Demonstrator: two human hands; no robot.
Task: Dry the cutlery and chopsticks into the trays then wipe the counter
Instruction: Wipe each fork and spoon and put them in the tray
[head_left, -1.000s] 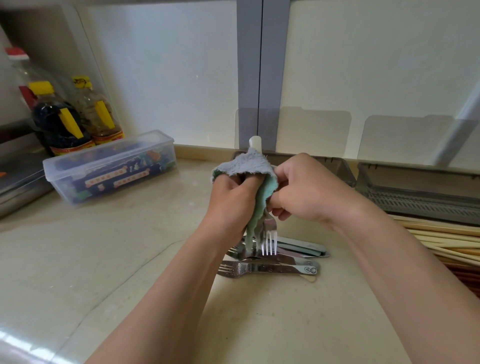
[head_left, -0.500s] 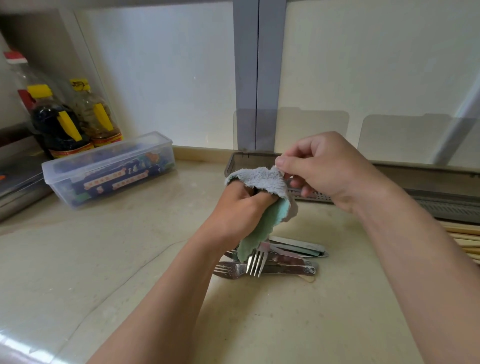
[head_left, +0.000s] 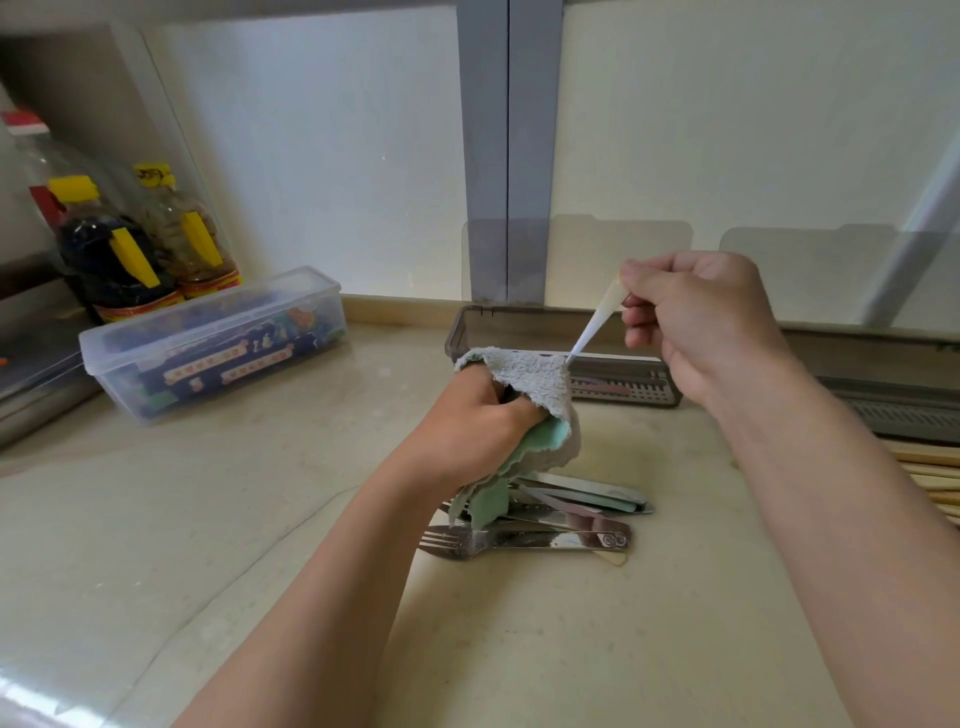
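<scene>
Both hands grasp: at frame centre the left hand (head_left: 478, 431) clutches the cloth (head_left: 540, 376); upper right, the right hand (head_left: 701, 322) pinches a white utensil handle (head_left: 597, 322) entering it.

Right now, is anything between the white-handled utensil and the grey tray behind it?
Only the cloth: the left hand grips it around the white-handled utensil, whose handle the right hand pinches. The tray is open behind.
</scene>
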